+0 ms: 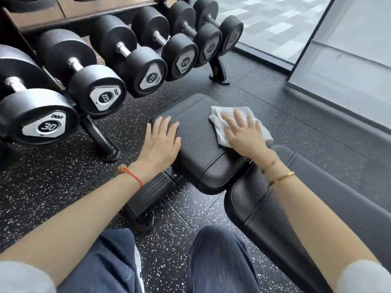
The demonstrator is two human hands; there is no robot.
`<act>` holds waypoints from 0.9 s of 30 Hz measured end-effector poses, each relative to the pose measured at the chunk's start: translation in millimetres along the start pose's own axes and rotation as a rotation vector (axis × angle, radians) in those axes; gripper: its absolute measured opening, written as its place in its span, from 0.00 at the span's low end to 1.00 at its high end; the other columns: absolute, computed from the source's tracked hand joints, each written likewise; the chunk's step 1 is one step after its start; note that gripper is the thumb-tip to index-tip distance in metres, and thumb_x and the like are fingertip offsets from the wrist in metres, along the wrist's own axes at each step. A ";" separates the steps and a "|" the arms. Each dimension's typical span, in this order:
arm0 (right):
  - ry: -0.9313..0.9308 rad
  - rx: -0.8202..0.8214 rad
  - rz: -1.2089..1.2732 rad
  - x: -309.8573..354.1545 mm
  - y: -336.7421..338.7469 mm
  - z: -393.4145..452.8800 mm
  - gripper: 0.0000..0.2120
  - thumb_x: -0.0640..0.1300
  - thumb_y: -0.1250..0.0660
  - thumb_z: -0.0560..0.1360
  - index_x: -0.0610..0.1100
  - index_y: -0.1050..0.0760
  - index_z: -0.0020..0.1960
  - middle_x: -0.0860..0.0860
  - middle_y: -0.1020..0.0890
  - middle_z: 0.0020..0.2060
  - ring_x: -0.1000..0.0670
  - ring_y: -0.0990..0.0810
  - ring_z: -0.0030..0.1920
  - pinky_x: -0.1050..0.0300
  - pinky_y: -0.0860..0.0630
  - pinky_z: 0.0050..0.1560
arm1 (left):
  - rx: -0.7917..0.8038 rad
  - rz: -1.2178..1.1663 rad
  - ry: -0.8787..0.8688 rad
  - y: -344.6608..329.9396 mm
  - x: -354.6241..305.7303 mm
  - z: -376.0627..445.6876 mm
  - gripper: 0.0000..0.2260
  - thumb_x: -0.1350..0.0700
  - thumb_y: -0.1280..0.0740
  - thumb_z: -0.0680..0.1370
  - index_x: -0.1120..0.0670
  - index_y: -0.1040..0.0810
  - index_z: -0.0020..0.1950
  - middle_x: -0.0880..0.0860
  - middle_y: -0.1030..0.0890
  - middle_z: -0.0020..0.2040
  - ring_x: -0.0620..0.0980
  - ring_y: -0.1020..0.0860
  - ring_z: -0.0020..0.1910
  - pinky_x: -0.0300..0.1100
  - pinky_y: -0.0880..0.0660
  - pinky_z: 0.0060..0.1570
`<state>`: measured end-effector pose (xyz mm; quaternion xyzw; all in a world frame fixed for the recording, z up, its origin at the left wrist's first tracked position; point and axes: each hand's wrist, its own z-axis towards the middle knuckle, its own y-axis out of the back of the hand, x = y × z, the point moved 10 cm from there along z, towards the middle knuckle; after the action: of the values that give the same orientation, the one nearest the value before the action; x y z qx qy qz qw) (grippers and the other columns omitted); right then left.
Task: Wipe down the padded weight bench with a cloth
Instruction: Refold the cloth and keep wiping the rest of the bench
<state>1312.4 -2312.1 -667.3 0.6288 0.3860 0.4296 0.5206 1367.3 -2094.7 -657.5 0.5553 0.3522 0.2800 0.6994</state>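
The black padded seat [196, 132] of the weight bench lies in the middle of the head view, with the longer back pad [260, 210] running off to the lower right. A white cloth [224, 118] lies on the seat's right side. My right hand [243, 134] presses flat on the cloth with straight fingers. My left hand [161, 142] rests flat on the seat's left edge, fingers spread, holding nothing.
A rack of black dumbbells [95, 92] stands close on the left and behind the seat. Its foot [105, 144] reaches onto the speckled rubber floor [63, 176]. The bench's frame foot [146, 199] sits below the seat. A glass wall [338, 70] runs along the right.
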 end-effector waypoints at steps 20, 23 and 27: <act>-0.081 -0.029 -0.043 -46.0 -1.7 -113.6 0.26 0.55 0.53 0.83 0.63 0.56 0.79 0.51 0.52 0.80 0.38 0.56 0.79 0.41 0.59 0.76 | 0.025 -0.036 -0.268 -21.6 -129.8 -26.8 0.24 0.49 0.49 0.84 0.51 0.45 0.80 0.53 0.42 0.79 0.52 0.47 0.79 0.59 0.52 0.76; -0.141 0.021 -0.029 -61.1 1.9 -98.5 0.26 0.54 0.53 0.83 0.60 0.56 0.79 0.48 0.53 0.80 0.35 0.56 0.78 0.38 0.59 0.76 | 0.063 -0.017 -0.252 -34.3 -142.8 -37.0 0.24 0.49 0.50 0.84 0.51 0.46 0.80 0.53 0.44 0.80 0.52 0.49 0.79 0.59 0.54 0.76; 0.011 -0.044 -0.051 -28.7 -7.4 -133.1 0.27 0.56 0.54 0.83 0.59 0.57 0.80 0.48 0.54 0.80 0.33 0.57 0.77 0.37 0.61 0.75 | 0.063 -0.016 -0.185 -41.1 -143.6 -36.8 0.25 0.48 0.52 0.84 0.54 0.48 0.80 0.52 0.46 0.81 0.50 0.51 0.80 0.59 0.55 0.77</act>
<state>1177.1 -2294.7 -666.8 0.6049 0.3953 0.4279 0.5430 1252.3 -2195.1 -676.4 0.5977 0.2990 0.2107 0.7134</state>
